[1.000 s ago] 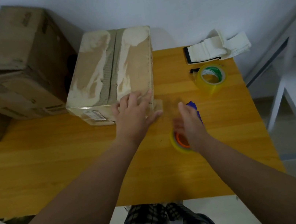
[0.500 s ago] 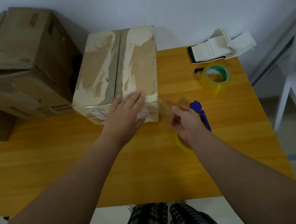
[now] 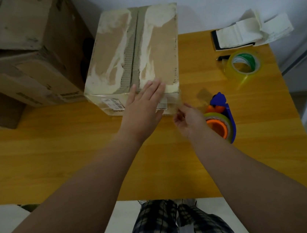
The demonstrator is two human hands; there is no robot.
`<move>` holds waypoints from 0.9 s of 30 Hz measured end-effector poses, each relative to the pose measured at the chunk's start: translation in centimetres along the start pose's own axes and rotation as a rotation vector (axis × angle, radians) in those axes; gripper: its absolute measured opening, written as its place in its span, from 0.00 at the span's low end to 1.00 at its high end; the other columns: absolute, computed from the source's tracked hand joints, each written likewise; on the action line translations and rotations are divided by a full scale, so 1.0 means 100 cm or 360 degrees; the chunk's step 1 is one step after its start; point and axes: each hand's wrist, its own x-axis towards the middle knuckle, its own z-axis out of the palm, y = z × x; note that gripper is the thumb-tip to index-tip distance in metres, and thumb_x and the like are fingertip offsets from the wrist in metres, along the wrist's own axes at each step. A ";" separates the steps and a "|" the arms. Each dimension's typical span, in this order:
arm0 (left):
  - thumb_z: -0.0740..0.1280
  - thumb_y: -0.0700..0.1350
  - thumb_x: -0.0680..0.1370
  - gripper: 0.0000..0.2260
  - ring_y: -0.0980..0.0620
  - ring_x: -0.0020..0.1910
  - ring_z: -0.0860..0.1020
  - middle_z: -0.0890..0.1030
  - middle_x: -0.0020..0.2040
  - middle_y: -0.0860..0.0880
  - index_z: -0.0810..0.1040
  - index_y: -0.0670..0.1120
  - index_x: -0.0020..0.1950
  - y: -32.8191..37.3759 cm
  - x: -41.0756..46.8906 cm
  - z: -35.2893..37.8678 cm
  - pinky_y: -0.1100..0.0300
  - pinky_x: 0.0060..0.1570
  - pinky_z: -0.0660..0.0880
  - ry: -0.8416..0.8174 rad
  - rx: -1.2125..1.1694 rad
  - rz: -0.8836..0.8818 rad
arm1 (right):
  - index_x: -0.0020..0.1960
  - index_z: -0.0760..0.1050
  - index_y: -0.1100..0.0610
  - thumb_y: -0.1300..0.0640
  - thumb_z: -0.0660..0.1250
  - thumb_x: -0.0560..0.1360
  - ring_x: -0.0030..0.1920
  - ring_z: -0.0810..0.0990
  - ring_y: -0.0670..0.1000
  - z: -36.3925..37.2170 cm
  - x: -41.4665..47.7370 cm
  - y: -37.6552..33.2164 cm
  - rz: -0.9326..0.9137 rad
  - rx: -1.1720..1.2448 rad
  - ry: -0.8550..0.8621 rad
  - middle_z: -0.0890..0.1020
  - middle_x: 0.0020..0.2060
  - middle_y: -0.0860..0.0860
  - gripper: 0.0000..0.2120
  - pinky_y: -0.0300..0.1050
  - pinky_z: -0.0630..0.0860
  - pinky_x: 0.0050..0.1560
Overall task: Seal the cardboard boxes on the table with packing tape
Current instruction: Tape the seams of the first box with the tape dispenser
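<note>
Pressing down on a worn cardboard box (image 3: 138, 44) with the left hand (image 3: 143, 108) while the right hand (image 3: 189, 121) pinches tape at the box's corner.

The left fingers (image 3: 152, 88) lie straight and together, flat on the box's near top edge beside the centre seam. The right fingers (image 3: 178, 116) are curled, thumb meeting fingertips, pinching what looks like a faint clear tape strip (image 3: 177, 102) that runs to the box's near right corner, just beyond the fingertips. Just beside the right knuckles, a blue tape dispenser (image 3: 225, 109) with an orange core lies on the wooden table (image 3: 55, 161). Farther beyond the right fingertips stands a loose roll of clear tape (image 3: 244, 67), with a black pen (image 3: 223, 58) and folded white paper (image 3: 251, 31) past it. Well left of the left fingers sit larger cardboard boxes (image 3: 20, 56).
</note>
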 end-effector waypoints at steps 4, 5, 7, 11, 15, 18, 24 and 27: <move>0.62 0.49 0.79 0.30 0.54 0.76 0.51 0.52 0.78 0.52 0.52 0.49 0.77 0.000 0.000 0.002 0.50 0.74 0.40 -0.0009 -0.0005 -0.0014 | 0.62 0.69 0.58 0.57 0.67 0.77 0.40 0.74 0.51 -0.001 0.002 -0.002 -0.0207 -0.0611 0.0179 0.76 0.43 0.55 0.15 0.45 0.73 0.40; 0.62 0.49 0.79 0.30 0.54 0.76 0.50 0.52 0.78 0.52 0.51 0.49 0.77 0.000 0.000 0.002 0.50 0.74 0.40 -0.0015 -0.0007 -0.0014 | 0.60 0.71 0.57 0.54 0.68 0.76 0.43 0.75 0.52 -0.003 0.001 -0.002 -0.0320 -0.0848 0.0282 0.77 0.45 0.54 0.14 0.46 0.74 0.44; 0.62 0.49 0.79 0.30 0.54 0.76 0.50 0.52 0.78 0.52 0.51 0.49 0.77 -0.001 0.001 0.001 0.51 0.73 0.40 -0.0016 -0.0012 -0.0011 | 0.50 0.76 0.55 0.57 0.69 0.76 0.44 0.78 0.50 -0.006 -0.002 -0.004 -0.0693 -0.1059 0.0353 0.81 0.44 0.51 0.04 0.44 0.76 0.45; 0.62 0.49 0.79 0.31 0.54 0.76 0.51 0.52 0.78 0.52 0.51 0.49 0.77 0.000 0.001 -0.001 0.51 0.73 0.40 -0.0008 -0.0020 -0.0007 | 0.42 0.76 0.53 0.62 0.67 0.76 0.37 0.80 0.46 -0.004 -0.010 -0.008 -0.0902 -0.1138 0.0079 0.80 0.38 0.48 0.07 0.38 0.79 0.37; 0.61 0.50 0.79 0.30 0.54 0.76 0.50 0.52 0.78 0.52 0.51 0.50 0.78 0.000 0.001 -0.001 0.50 0.74 0.40 -0.0024 -0.0014 -0.0003 | 0.56 0.77 0.60 0.64 0.64 0.78 0.46 0.80 0.53 -0.003 -0.006 -0.024 -0.0914 -0.1725 -0.0096 0.82 0.48 0.54 0.08 0.51 0.80 0.49; 0.61 0.49 0.79 0.30 0.54 0.76 0.50 0.51 0.78 0.52 0.50 0.50 0.78 -0.002 0.002 -0.002 0.51 0.74 0.39 -0.0037 -0.0017 0.0018 | 0.56 0.80 0.58 0.62 0.62 0.78 0.42 0.80 0.52 0.004 -0.014 -0.046 -0.1297 -0.2393 -0.0196 0.83 0.45 0.54 0.11 0.46 0.78 0.40; 0.62 0.49 0.79 0.30 0.54 0.76 0.49 0.51 0.78 0.52 0.51 0.50 0.78 -0.001 0.003 -0.001 0.50 0.74 0.41 -0.0028 -0.0055 0.0004 | 0.48 0.80 0.56 0.57 0.63 0.78 0.36 0.81 0.46 0.014 -0.028 -0.048 -0.1295 -0.1947 0.0009 0.83 0.38 0.49 0.07 0.48 0.80 0.38; 0.62 0.50 0.79 0.31 0.54 0.76 0.49 0.51 0.78 0.53 0.51 0.50 0.77 -0.002 0.002 0.001 0.50 0.74 0.41 -0.0016 -0.0058 -0.0011 | 0.51 0.80 0.50 0.59 0.59 0.79 0.29 0.76 0.39 0.000 -0.040 -0.012 -0.1260 -0.1539 0.0005 0.79 0.30 0.41 0.11 0.36 0.65 0.29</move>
